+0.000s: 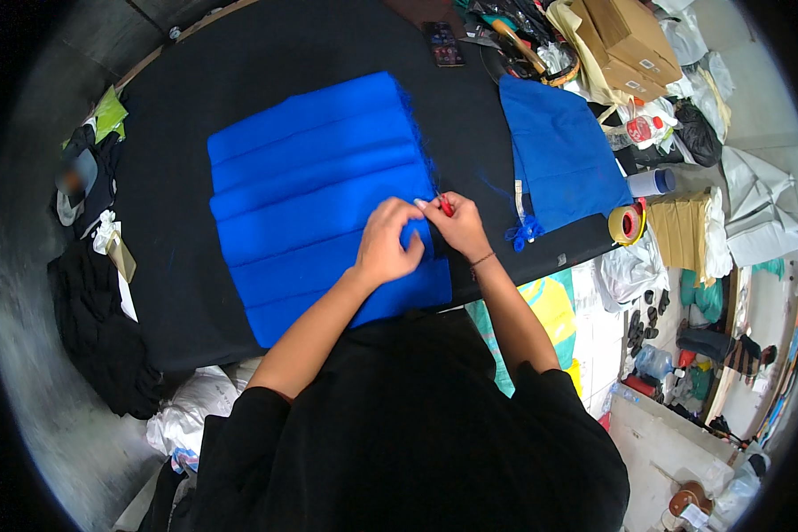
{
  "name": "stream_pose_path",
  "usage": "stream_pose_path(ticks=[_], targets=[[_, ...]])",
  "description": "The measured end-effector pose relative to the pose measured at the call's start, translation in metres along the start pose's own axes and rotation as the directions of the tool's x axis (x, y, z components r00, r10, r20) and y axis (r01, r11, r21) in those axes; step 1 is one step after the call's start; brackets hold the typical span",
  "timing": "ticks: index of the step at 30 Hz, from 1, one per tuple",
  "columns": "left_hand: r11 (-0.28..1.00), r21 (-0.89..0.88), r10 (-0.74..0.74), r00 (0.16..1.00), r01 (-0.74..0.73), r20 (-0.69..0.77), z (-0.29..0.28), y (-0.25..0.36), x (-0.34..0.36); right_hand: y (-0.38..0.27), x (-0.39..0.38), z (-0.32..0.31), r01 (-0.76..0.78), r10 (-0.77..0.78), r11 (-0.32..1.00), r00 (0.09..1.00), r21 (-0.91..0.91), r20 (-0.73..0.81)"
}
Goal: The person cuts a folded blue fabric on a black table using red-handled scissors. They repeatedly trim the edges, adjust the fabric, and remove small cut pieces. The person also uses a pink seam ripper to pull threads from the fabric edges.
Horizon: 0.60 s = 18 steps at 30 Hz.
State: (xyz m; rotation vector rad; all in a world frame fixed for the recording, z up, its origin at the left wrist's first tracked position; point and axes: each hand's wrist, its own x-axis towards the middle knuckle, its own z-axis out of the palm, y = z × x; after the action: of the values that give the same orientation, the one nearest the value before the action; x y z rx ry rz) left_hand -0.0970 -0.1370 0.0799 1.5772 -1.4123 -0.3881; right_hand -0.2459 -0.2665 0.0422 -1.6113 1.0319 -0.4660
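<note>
A blue pleated cloth [319, 195] lies spread on the black-covered table, its folds running across it in several bands. Loose threads fray along its right edge. My right hand [457, 226] is closed around a small red tool [446, 206] at that edge; most of the tool is hidden, so its kind does not show. My left hand [387, 238] rests over the cloth beside it, thumb and bent fingers apart, the fingertips close to those of my right hand. Nothing shows in the left hand.
Right of the cloth lie a second blue cloth [563, 155], a tangle of blue thread [525, 232] and a tape roll [627, 225]. A phone [443, 44] sits at the far side. Cardboard boxes [625, 44] crowd the far right. Dark clothes [97, 328] hang at the left edge.
</note>
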Motion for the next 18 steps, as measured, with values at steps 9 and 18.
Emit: stream_pose_path(ticks=[9,18], targets=[[0.93,0.151,-0.329,0.942,0.336,-0.071,0.016,-0.021,0.034,-0.023,-0.028,0.003,0.239,-0.239,0.971,0.969,0.002,0.066],[0.971,-0.046,-0.237,0.969,0.234,-0.071,0.017,-0.024,0.026,-0.027,0.018,-0.033,0.449,-0.509,0.733,0.86,-0.511,0.024]])
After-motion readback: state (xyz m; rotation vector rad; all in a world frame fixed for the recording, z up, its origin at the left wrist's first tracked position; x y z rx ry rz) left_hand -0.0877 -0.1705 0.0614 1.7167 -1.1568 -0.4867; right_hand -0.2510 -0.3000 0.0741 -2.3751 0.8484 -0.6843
